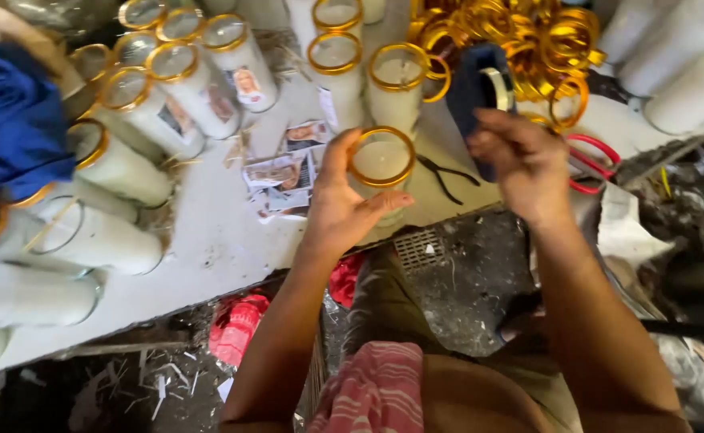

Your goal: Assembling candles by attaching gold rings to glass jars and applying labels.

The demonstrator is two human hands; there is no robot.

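Gold-rimmed and filled with white wax, one glass candle (381, 164) sits at the centre of the frame in the left hand (344, 204), whose thumb and fingers are wrapped around its body just below the gold ring, clamped on it. Its long axis runs roughly toward the camera, tilted a little, so the open mouth faces up and appears as a near circle. The right hand (524, 160) hangs just right of it, fingers curled loosely downward and apart, holding nothing that can be made out. On the white worktable (207, 240), about nine more gold-ringed candles (183, 80) stand or lean in the upper left, at least three bearing picture labels, and three stand at the upper middle. Roughly five plain white candles (87, 236) lie on their sides at the left edge, long axes running left to right. A heap of loose gold rings (528, 40), too many to count, fills the upper right. A few printed picture labels (284, 172) lie just left of the held candle, one pair of black pliers (444, 172) just to its right, and one pair of red-handled scissors (592, 160) beyond the right hand. A blue cloth (11, 120) covers the upper left corner. The table's near edge runs diagonally below the hands; the barest stretch of tabletop lies left of the left wrist, toward the lying candles.
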